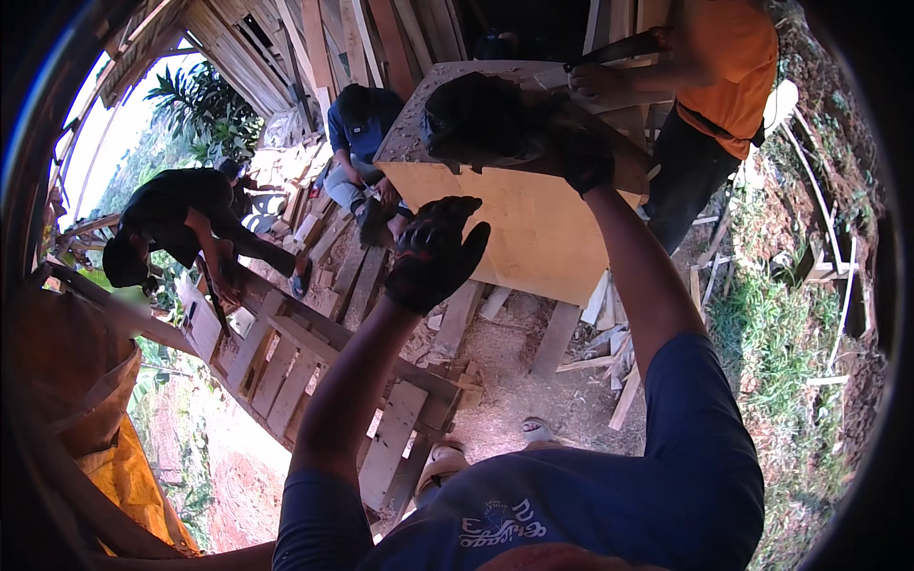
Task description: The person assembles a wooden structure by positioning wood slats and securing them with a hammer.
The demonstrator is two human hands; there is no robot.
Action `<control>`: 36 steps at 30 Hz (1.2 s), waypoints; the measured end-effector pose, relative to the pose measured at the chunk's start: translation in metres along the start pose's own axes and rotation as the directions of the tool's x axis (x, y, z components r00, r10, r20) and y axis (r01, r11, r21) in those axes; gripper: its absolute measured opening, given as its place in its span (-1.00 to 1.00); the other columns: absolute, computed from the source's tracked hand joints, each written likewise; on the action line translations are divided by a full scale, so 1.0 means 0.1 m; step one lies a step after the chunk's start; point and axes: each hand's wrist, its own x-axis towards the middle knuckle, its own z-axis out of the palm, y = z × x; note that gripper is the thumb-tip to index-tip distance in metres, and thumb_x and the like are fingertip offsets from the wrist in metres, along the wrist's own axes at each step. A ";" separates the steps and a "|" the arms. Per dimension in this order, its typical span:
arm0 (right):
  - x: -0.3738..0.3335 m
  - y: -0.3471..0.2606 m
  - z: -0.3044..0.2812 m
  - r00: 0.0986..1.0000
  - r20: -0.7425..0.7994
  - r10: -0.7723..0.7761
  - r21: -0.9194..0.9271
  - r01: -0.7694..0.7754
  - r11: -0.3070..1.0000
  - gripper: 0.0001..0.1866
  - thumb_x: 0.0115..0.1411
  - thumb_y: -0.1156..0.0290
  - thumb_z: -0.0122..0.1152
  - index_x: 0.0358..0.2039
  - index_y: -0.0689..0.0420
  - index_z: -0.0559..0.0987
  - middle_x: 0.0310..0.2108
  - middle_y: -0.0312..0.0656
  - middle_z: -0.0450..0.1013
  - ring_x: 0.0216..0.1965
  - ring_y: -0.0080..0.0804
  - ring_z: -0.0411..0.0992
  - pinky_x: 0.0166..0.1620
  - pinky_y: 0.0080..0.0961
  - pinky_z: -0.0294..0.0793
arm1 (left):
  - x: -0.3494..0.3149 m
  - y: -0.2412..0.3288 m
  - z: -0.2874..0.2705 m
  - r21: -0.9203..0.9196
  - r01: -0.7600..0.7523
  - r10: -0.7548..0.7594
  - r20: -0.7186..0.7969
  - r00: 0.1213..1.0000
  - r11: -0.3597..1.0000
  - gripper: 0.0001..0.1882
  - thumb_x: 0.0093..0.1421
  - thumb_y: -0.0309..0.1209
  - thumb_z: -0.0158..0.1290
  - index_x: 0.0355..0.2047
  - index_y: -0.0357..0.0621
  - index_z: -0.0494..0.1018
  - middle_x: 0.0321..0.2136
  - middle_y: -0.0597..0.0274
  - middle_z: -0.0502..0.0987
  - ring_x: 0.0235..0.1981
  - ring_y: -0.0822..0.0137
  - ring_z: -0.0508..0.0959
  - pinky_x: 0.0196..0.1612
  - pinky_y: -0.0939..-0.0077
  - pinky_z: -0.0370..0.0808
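Observation:
My left hand, in a black glove, is raised in front of a large pale wooden box. Its thumb and fingers are apart, and nothing shows in them. My right hand, also in a black glove, reaches to the right part of the box top. There it is beside a dark, crumpled bundle that looks like black cloth. Its fingers blend into the dark, so I cannot make out whether they grip anything. Sawdust and chips lie on the box top.
A person in an orange shirt stands at the box's right, holding a long dark tool. Another person sits behind, and one bends at left over a slatted wooden bench. Boards litter the ground.

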 end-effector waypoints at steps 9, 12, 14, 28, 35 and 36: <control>-0.15 0.02 -0.12 0.985 -0.078 0.151 0.075 -0.145 0.987 -0.75 0.32 0.28 0.07 -0.15 0.01 0.68 -0.16 -0.08 0.64 -0.06 -0.14 0.61 0.05 -0.18 0.58 | 1.58 -0.19 1.09 0.189 0.033 -0.032 -0.005 0.999 0.981 -0.41 0.28 0.06 0.09 0.18 -0.03 0.55 0.18 -0.06 0.54 0.25 -0.11 0.47 0.35 0.00 0.32; -0.14 0.01 -0.05 0.979 -0.075 0.191 0.095 -0.184 0.978 -0.77 0.27 0.28 0.11 -0.18 0.01 0.68 -0.17 -0.08 0.64 -0.07 -0.12 0.60 0.04 -0.17 0.57 | 1.90 -0.30 1.27 0.265 0.003 0.015 -0.063 0.998 0.964 -0.36 0.29 0.12 0.04 0.21 -0.01 0.53 0.23 -0.05 0.50 0.31 -0.07 0.41 0.41 0.02 0.24; -0.20 0.03 -0.01 0.967 -0.123 0.224 0.098 -0.213 0.972 -0.77 0.26 0.28 0.12 -0.17 0.01 0.67 -0.15 -0.08 0.64 -0.04 -0.11 0.59 0.08 -0.15 0.55 | 2.05 -0.50 1.45 0.273 0.002 0.010 -0.043 0.999 0.962 -0.34 0.30 0.15 0.02 0.23 -0.01 0.52 0.26 -0.04 0.48 0.34 -0.05 0.39 0.44 0.05 0.20; -0.14 -0.13 0.04 0.950 -0.080 0.301 0.266 -0.271 0.925 -0.84 0.31 0.34 -0.07 -0.43 -0.06 0.43 -0.47 -0.19 0.37 -0.30 -0.24 0.45 -0.16 -0.35 0.40 | 2.06 -1.07 1.44 0.304 0.001 -0.026 0.076 0.997 0.953 -0.40 0.38 0.07 0.00 0.25 -0.02 0.49 0.25 0.03 0.49 0.31 -0.01 0.40 0.44 0.17 0.19; -0.16 -0.04 0.11 0.964 -0.110 0.244 0.148 -0.227 0.963 -0.82 0.18 0.31 0.11 -0.24 0.02 0.61 -0.34 -0.15 0.54 -0.28 -0.18 0.54 -0.18 -0.19 0.50 | 2.07 -1.07 1.46 0.292 -0.007 -0.019 0.085 0.996 0.957 -0.44 0.38 0.04 0.01 0.23 -0.02 0.50 0.22 0.04 0.50 0.28 0.00 0.42 0.40 0.17 0.22; -0.17 -0.06 0.10 0.960 -0.154 0.236 0.138 -0.216 0.967 -0.86 0.18 0.32 0.09 -0.28 -0.01 0.57 -0.36 -0.17 0.50 -0.26 -0.19 0.51 -0.16 -0.22 0.47 | 2.06 -1.07 1.47 0.291 -0.007 -0.018 0.083 0.996 0.957 -0.44 0.38 0.03 0.01 0.23 -0.02 0.51 0.22 0.04 0.50 0.28 0.00 0.43 0.40 0.17 0.23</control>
